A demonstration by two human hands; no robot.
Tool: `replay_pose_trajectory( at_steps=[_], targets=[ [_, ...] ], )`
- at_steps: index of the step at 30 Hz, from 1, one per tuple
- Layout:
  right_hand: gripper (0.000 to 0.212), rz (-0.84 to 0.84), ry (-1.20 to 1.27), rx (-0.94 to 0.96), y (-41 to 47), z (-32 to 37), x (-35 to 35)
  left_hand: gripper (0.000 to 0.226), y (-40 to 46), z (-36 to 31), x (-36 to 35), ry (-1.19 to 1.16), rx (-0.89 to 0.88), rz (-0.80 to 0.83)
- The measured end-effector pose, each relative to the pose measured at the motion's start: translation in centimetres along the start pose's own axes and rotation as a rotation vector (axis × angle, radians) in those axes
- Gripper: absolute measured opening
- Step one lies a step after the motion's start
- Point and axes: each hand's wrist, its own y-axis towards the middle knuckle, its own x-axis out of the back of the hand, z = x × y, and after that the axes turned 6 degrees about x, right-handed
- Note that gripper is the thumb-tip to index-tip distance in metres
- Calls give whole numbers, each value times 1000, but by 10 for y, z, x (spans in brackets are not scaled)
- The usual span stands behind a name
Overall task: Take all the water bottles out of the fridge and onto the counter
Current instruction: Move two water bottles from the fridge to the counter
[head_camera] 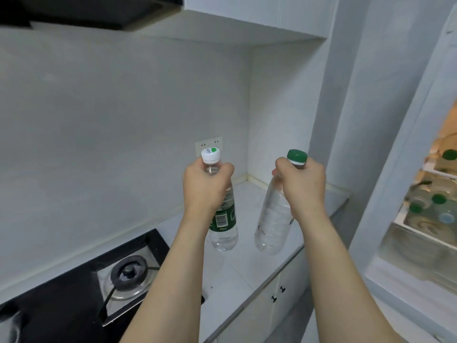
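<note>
Two bare forearms reach out over the counter (237,273), and each hand is carrying a bottle. The left hand (205,186) is curled tight round the neck of the left bottle (223,226), fingers wrapped just under its white cap, thumb across the front. That bottle is clear ribbed plastic with a dark green label and a barcode, hanging near upright, its base low over the counter's middle; whether it touches, I cannot tell. The right hand (303,186) is clenched round the neck of the right bottle (273,219), knuckles up, the green cap poking out above the fist. This one is clear, smooth-sided and tilted, base swung left toward its neighbour, just beside it but apart, above the counter near the front edge. Both wrists are bent down, palms facing away.

Left of the arms sits a black glass hob (74,293) with a round steel burner. The counter is pale and matte, running to the back corner under a white wall socket (209,144). On the far right the fridge (430,194) stands open, lit warm, more green-capped bottles lying on its shelf.
</note>
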Motion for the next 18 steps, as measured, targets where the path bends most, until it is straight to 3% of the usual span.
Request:
replay_pose_trajectory(
  at_steps=[18],
  targets=[
    [16, 363, 126, -15, -158, 84, -172, 16, -18, -21, 263, 170, -46, -356]
  ],
)
